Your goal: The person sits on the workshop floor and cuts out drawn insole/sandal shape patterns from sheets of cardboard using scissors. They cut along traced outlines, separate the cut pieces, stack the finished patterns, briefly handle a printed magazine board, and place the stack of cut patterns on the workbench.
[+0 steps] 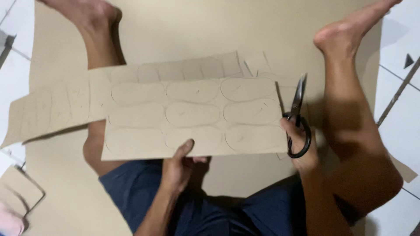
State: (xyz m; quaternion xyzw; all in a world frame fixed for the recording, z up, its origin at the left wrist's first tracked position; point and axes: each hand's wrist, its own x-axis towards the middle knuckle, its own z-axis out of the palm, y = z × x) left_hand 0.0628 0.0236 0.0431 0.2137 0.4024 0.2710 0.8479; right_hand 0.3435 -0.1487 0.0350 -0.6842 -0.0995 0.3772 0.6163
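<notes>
A person in dark blue shorts point(144, 192) sits on the floor, legs spread, seen from above. Nearest the camera, the left hand point(177, 168) grips the near edge of a cardboard sheet point(192, 118), thumb on top and fingers curled beneath, its grip closed firmly on the board. The sheet is held flat above the lap and is marked with rows of pencilled oval outlines with rounded ends. To the right, the right hand point(299, 146) holds a pair of black-handled scissors point(297, 118), fingers threaded through the loops, its grip closed on the handles. The blades point away from the person and lie just beside the right edge of the sheet; they look nearly closed, though whether they are touching the board cannot be told.

Beyond the held sheet, a second strip of cardboard point(65, 109) stretches out to the left, overlapped by the first and bearing more faint outlines; its far left end rests over the pale floor. Another marked piece shows behind the top edge of the held sheet.

Under everything lies a large plain cardboard panel point(197, 30) spread on the white tiled floor point(402, 118). The left knee is hidden beneath the cardboard, and the left foot point(87, 11) rests at the far top of the view; the right leg bends up at the right, its foot point(345, 30) planted on the panel's far edge. A small cardboard offcut point(19, 188) lies at the near left.
</notes>
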